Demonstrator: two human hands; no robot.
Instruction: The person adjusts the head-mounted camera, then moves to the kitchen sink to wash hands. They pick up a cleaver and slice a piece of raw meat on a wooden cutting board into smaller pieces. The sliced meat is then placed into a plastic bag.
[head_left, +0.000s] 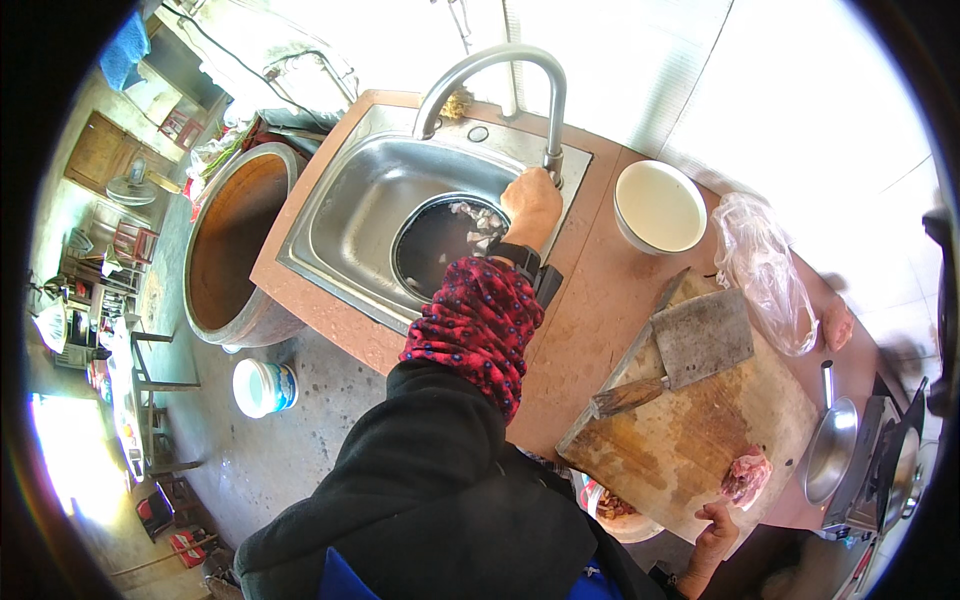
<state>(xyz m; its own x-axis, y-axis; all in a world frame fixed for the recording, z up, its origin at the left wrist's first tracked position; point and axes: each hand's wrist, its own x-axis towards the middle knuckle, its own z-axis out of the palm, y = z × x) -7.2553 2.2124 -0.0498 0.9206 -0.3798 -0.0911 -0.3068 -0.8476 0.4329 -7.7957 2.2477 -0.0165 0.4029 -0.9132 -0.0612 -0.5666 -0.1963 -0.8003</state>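
My left hand is closed around the base of a curved metal faucet, with its lever hidden under the fingers. Below the wrist, a round dark basin sits in the stainless steel sink. It holds dark liquid and pale meat pieces. At the lower right, my right hand is empty, its fingers loosely bent at the edge of a wooden cutting board. Just beyond those fingers lies a piece of raw meat. A cleaver rests flat on the board, its wooden handle toward me.
A white bowl and clear plastic bag stand behind the board. More meat and a metal pan lie right, beside a stove. A large earthenware vat and white bucket stand left.
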